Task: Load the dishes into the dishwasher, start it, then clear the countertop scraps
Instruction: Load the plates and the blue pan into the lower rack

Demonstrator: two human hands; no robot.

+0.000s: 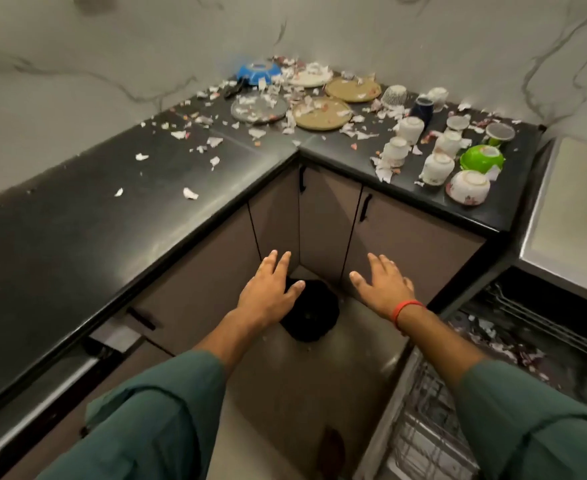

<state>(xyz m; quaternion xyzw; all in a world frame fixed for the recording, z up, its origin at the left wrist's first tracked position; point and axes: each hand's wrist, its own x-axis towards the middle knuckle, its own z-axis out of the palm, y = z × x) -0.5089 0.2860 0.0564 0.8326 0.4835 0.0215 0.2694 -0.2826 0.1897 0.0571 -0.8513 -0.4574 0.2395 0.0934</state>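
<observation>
Dirty dishes crowd the far corner of the black L-shaped countertop (77,244): a blue bowl (258,72), a glass plate (259,109), two tan plates (321,113), several upturned white cups (410,129), a green bowl (481,157) and a floral bowl (469,187). White paper scraps (190,193) litter the counter. The dishwasher (513,344) stands open at lower right with its rack (423,431) pulled out. My left hand (270,289) and my right hand (382,282) hover in front of the corner cabinets, fingers straight, holding nothing.
A black bin (314,315) sits on the floor in the corner below my hands. Brown cabinet doors (326,230) with black handles run under the counter. A steel surface (572,209) lies at the right edge. Scraps also lie inside the dishwasher.
</observation>
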